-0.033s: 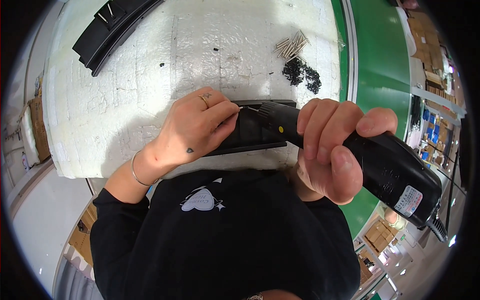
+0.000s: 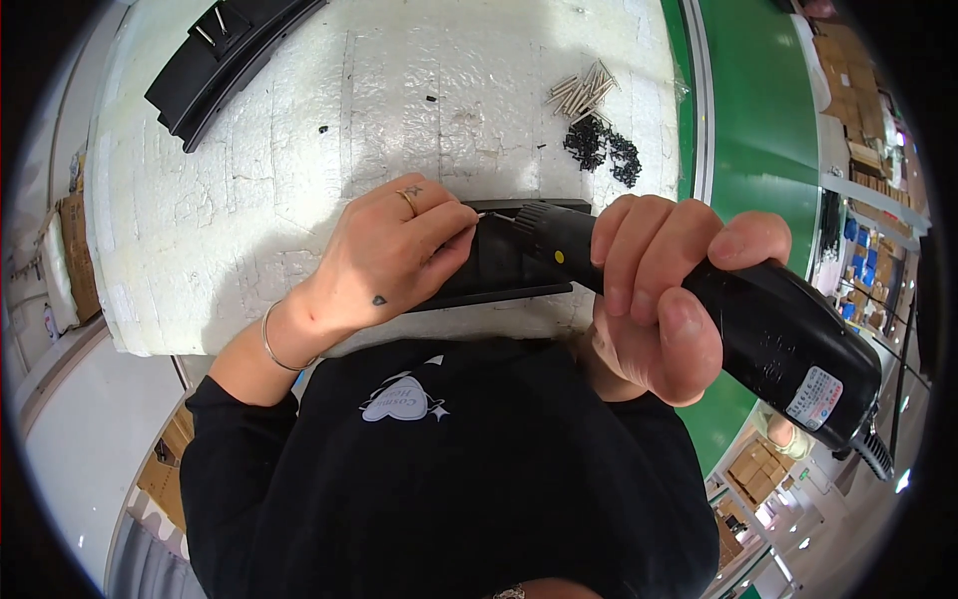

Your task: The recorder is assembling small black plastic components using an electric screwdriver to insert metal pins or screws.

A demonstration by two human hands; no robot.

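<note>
In my right hand (image 2: 659, 290) is a black electric screwdriver (image 2: 783, 344), its cord leaving the rear end. The fingers wrap round its body, and its thin bit (image 2: 506, 217) points left. My left hand (image 2: 384, 250) is closed in a pinch at the bit's tip, with a small silvery metal pin (image 2: 482, 215) showing at the fingertips. Whether pin and bit touch is too small to tell. Under both hands lies a long black plastic part (image 2: 504, 270), its left portion hidden by my left hand.
Beyond the screwdriver lie a pile of silvery metal pins (image 2: 584, 92) and a heap of small black screws (image 2: 587, 145). A curved black part (image 2: 225, 65), with two pins standing in it, is at the far left. The white padded worktop (image 2: 269, 190) borders a green surface (image 2: 758, 120).
</note>
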